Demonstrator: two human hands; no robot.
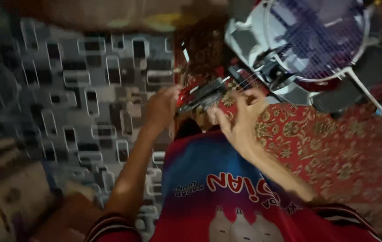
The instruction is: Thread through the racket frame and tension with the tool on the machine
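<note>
My left hand (pixel 162 107) is closed on the left end of a dark racket frame with red trim (pixel 202 93), held flat in front of my chest. My right hand (pixel 240 117) sits just right of it with fingers spread, thumb and fingertips pinching thin strings (pixel 243 84) that run off toward the upper right. A second racket (pixel 318 38) with a white rim and dark string bed lies in a white stringing stand (pixel 249 33) at the top right. The picture is blurred, so the exact finger contact is unclear.
A red patterned carpet (pixel 334 148) covers the floor on the right. A grey mat with rectangle shapes (pixel 79 98) lies on the left. Brown cardboard pieces (pixel 7 192) sit at the lower left. My red and blue shirt (pixel 226 197) fills the bottom centre.
</note>
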